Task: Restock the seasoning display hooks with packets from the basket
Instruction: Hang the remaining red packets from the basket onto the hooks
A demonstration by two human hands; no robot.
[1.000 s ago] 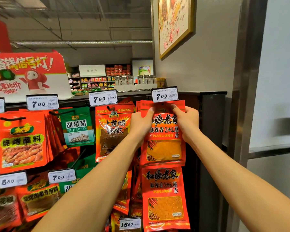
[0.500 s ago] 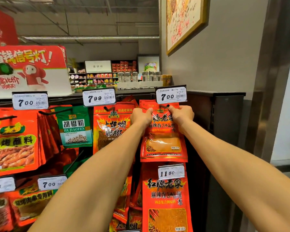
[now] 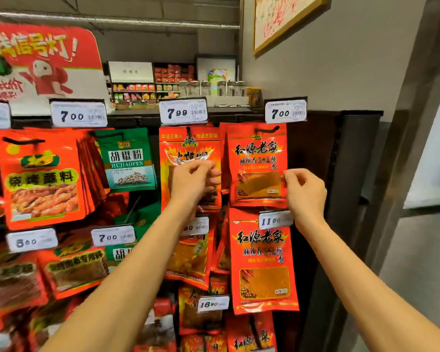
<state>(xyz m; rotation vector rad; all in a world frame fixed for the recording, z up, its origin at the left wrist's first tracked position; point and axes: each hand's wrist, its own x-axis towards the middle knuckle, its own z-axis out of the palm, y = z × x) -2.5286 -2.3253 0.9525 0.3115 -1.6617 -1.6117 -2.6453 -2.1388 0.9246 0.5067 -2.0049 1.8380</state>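
Packet (image 3: 257,163) of red seasoning hangs under the 7.00 price tag (image 3: 285,111); left hand (image 3: 191,180) and right hand (image 3: 304,190) flank it, loosely curled, empty, apparently steadying it.

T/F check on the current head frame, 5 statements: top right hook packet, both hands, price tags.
1. The red packet under the 7.00 tag hangs on its hook. True.
2. The left hand grips that packet by its top corners. False: it is lower and to the left, in front of the neighbouring packet under the 7.99 tag.
3. The right hand is at the packet's lower right edge, fingers loosely curled. True.
4. The green packet hangs to the right of the red one. False: it hangs further left.
5. The tag below the red packet reads 7.00. False: that tag starts with 11.
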